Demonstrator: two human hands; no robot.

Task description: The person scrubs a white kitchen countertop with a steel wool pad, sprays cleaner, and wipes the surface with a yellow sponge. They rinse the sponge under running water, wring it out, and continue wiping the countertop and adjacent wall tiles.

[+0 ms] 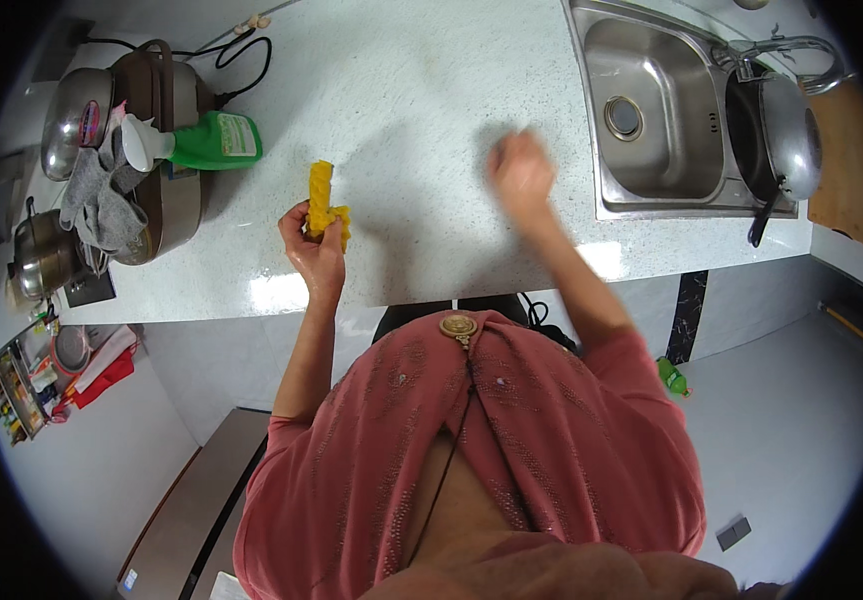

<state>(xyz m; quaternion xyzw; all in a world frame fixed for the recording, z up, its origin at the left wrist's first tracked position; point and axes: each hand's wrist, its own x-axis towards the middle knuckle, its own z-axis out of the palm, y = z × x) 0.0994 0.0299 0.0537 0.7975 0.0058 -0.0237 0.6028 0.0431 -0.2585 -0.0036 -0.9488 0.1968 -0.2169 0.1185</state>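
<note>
My left hand point(317, 251) grips a crumpled yellow cloth or sponge point(320, 199) between thumb and fingers, above the pale speckled countertop point(431, 97). One part of the yellow piece sticks up past the fingers. To the right, my right hand point(523, 169) is blurred over the counter, between the yellow piece and the sink. Its fingers look curled, but the blur hides whether they are closed or hold anything. A green spray bottle point(213, 141) with a white nozzle lies left of my left hand, on top of a brown appliance.
A stainless steel sink point(653, 112) is set in the counter at right, with a lidded black pan point(750, 135) at its right side and a wooden board point(844, 165) beyond. At left, grey gloves point(105, 199) hang over the brown appliance point(176, 217), near a metal pot point(45, 255) and a black cord.
</note>
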